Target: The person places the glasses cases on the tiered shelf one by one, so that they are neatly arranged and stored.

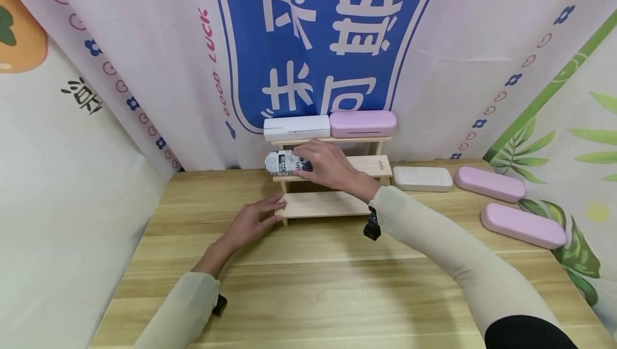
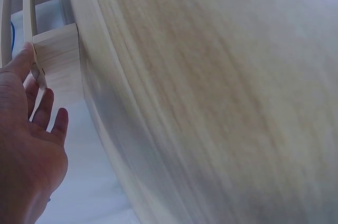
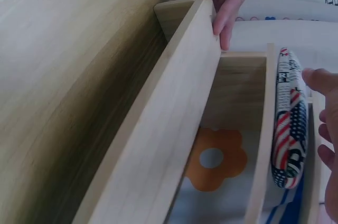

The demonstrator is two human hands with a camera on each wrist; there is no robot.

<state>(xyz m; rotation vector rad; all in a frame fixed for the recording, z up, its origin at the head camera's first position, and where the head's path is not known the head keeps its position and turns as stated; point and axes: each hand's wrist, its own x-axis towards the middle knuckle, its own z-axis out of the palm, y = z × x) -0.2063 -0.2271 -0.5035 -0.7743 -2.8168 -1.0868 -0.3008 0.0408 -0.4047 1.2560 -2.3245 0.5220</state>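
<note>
A small wooden three-step display rack (image 1: 318, 204) stands at the back of the table. On its middle step lies a glasses case (image 1: 279, 162) printed with newspaper lettering; the right wrist view shows stripes and stars along it (image 3: 289, 123). My right hand (image 1: 330, 167) reaches over the case from the right and grips it, thumb in front, covering its right end. In the right wrist view the lower fingers (image 3: 326, 152) stand apart from it. At the lowest step's left end, my left hand (image 1: 253, 220) holds the board's corner between thumb and fingers.
A white case (image 1: 296, 128) and a pink case (image 1: 363, 123) sit side by side on the top step. Right of the rack, a white case (image 1: 422, 178) and two pink cases (image 1: 523, 226) lie on the table (image 1: 313, 295). A printed curtain (image 1: 443, 70) hangs close behind.
</note>
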